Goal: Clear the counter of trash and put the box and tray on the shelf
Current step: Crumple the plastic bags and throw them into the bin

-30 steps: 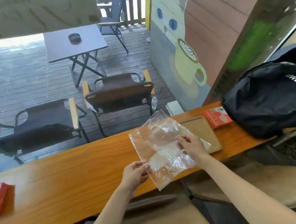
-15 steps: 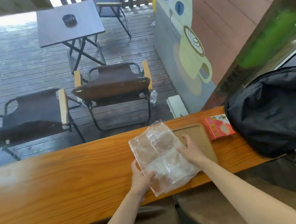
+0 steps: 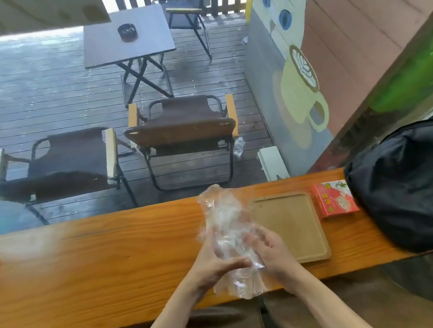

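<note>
I am squeezing the crumpled clear plastic bag [image 3: 227, 235] between my left hand [image 3: 213, 262] and right hand [image 3: 272, 253], both curling round it above the orange wooden counter [image 3: 98, 265], just beside the flat wooden tray [image 3: 292, 228]; slick film is risking springing open and slipping free.

Head camera looks forward and down, close over the counter [image 3: 84, 267].
</note>
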